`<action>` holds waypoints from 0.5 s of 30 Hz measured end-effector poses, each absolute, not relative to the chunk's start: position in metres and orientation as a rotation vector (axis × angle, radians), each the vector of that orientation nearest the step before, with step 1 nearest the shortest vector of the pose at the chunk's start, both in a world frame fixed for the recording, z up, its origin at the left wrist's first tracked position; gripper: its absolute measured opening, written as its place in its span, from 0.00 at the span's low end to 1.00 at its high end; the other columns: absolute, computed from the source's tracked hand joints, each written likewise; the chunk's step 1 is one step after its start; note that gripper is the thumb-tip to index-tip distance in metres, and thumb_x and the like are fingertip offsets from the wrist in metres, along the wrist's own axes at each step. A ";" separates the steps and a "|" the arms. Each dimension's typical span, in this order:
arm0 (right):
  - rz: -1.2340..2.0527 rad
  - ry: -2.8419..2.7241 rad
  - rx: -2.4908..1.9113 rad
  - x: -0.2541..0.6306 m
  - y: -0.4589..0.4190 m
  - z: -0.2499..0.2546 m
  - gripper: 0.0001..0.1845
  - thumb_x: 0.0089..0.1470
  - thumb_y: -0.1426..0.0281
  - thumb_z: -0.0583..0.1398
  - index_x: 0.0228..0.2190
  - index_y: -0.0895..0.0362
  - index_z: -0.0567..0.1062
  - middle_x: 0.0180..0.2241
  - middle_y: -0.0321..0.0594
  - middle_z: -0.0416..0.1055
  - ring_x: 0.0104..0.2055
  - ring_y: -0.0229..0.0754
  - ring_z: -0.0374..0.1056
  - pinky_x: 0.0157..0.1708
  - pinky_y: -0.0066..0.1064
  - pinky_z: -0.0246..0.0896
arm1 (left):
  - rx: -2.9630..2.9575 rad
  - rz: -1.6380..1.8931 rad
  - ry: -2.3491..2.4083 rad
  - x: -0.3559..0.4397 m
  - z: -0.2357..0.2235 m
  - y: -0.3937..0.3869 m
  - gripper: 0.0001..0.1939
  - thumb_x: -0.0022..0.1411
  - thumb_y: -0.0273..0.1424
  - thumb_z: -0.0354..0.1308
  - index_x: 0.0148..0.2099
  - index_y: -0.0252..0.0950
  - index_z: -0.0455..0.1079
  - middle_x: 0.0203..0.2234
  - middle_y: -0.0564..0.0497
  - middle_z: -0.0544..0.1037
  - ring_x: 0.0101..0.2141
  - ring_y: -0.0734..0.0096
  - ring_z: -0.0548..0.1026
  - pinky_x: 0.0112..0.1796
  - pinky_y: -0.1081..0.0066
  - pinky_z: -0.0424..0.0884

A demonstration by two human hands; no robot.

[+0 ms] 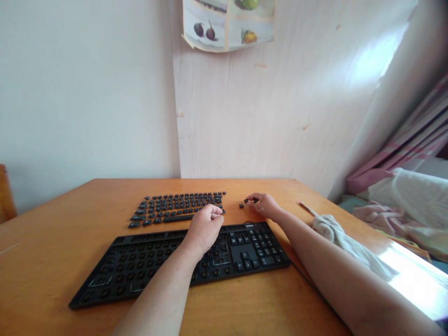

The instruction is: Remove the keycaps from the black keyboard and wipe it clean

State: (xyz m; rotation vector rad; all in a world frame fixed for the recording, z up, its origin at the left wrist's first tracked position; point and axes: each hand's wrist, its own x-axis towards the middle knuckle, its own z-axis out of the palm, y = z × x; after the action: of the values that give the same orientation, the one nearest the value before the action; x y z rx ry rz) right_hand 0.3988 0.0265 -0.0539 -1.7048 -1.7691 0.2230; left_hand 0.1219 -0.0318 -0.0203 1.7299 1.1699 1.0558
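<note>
A black keyboard (164, 256) lies slightly angled on the wooden table, its main section stripped of keycaps; keys remain on its right side. Above its middle, my left hand (207, 227) is closed, thumb and fingers together; what they hold, if anything, is hidden. My right hand (266, 206) is past the keyboard's upper right edge, its fingers closed around a small black keycap (256, 200). Another loose keycap (241, 206) rests on the table just left of those fingers. Behind the keyboard, removed keycaps (175, 204) sit in rows, with the long space bar (178, 218) at the front.
On the right lie a grey cloth (345, 238) and a thin stick-like tool (308, 208) partly under it. The keyboard cable (315, 285) runs toward the front right beneath my right arm. A wall (245, 121) stands behind the table (52, 233).
</note>
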 end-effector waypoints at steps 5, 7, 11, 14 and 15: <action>0.235 -1.788 -1.740 0.397 0.021 -0.056 0.13 0.48 0.64 0.61 0.36 0.55 0.80 0.31 0.38 0.77 0.27 0.36 0.67 0.27 0.25 0.58 | 1.722 1.053 1.174 0.122 -0.019 -0.032 0.11 0.52 0.33 0.58 0.39 0.35 0.71 0.29 0.48 0.78 0.31 0.67 0.75 0.35 0.69 0.67; 0.239 -1.796 -1.747 0.396 0.021 -0.056 0.14 0.48 0.63 0.61 0.36 0.55 0.80 0.29 0.37 0.77 0.25 0.35 0.66 0.25 0.24 0.56 | 1.730 1.051 1.172 0.122 -0.020 -0.032 0.11 0.53 0.33 0.58 0.38 0.35 0.71 0.29 0.48 0.78 0.31 0.67 0.75 0.35 0.69 0.67; 0.231 -1.801 -1.765 0.396 0.021 -0.055 0.14 0.48 0.62 0.61 0.36 0.54 0.80 0.28 0.37 0.76 0.25 0.35 0.65 0.24 0.24 0.55 | 1.732 1.054 1.177 0.122 -0.022 -0.031 0.10 0.52 0.33 0.58 0.38 0.35 0.71 0.29 0.48 0.78 0.31 0.67 0.75 0.35 0.69 0.67; 0.223 -1.800 -1.783 0.396 0.021 -0.055 0.13 0.48 0.64 0.61 0.36 0.54 0.80 0.29 0.37 0.77 0.26 0.36 0.66 0.27 0.25 0.57 | 1.708 1.054 1.175 0.122 -0.023 -0.030 0.11 0.52 0.33 0.59 0.38 0.35 0.71 0.29 0.48 0.78 0.31 0.67 0.75 0.35 0.69 0.67; 0.222 -1.801 -1.788 0.396 0.021 -0.055 0.13 0.48 0.64 0.61 0.36 0.54 0.80 0.29 0.38 0.77 0.26 0.36 0.66 0.27 0.25 0.58 | 1.704 1.052 1.175 0.122 -0.023 -0.029 0.11 0.52 0.33 0.59 0.39 0.35 0.71 0.29 0.48 0.78 0.31 0.67 0.75 0.35 0.69 0.67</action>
State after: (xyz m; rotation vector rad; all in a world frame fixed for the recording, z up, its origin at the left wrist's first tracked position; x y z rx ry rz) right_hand 0.3960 0.0207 -0.0551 -1.7883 -1.8005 0.2220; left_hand 0.1223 -0.0294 -0.0227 1.7042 1.1751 1.0525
